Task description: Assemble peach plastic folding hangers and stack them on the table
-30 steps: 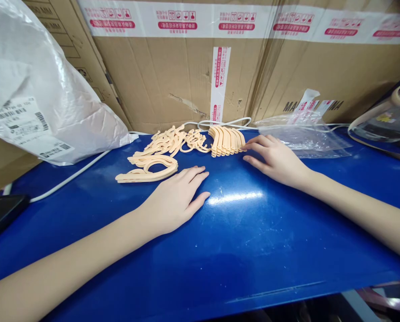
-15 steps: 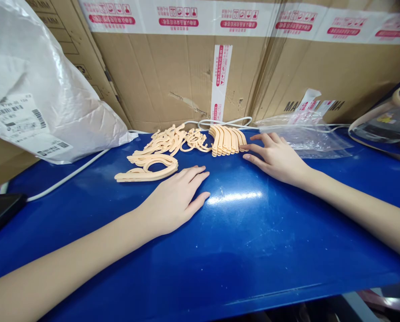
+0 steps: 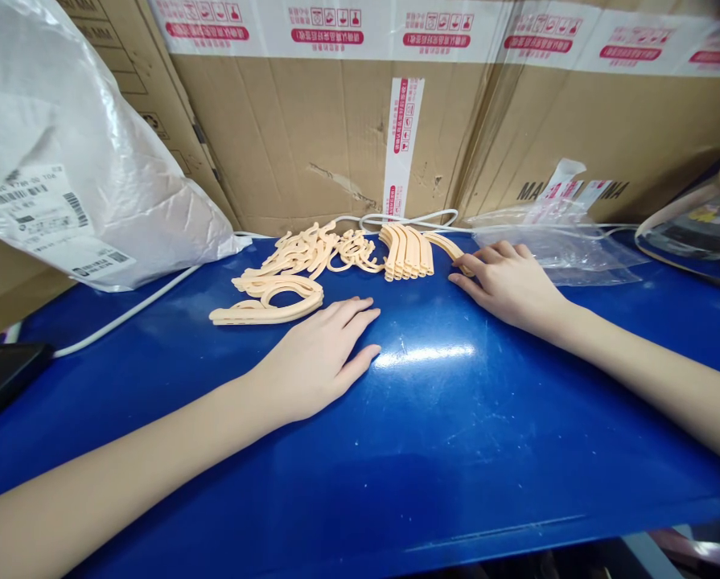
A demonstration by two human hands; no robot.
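My right hand [image 3: 508, 281] has its thumb and fingers closed on the near end of a curved cream plastic hanger arm [image 3: 444, 243]. That piece slants away from a row of several like hanger arms [image 3: 405, 253] lying side by side. My left hand [image 3: 320, 354] rests palm down on the blue table, fingers stretched, holding nothing. Just beyond it lie folded cream hangers [image 3: 269, 301], stacked together. Behind these is a loose heap of wavy hanger arms [image 3: 299, 251]. A small pile of hanger hooks [image 3: 356, 251] sits between that heap and the row.
Cardboard boxes [image 3: 323, 121] wall off the back of the blue table [image 3: 396, 466]. A white plastic parcel [image 3: 112, 161] stands at the left, above a black device [image 3: 10, 378]. Clear plastic bags [image 3: 565, 249], a white cable [image 3: 130, 314] and a transparent jug [image 3: 697, 229] are around the edges.
My right hand has taken hold of the rightmost hanger arm and drawn its near end to the right, away from the row. My left hand stays in place.
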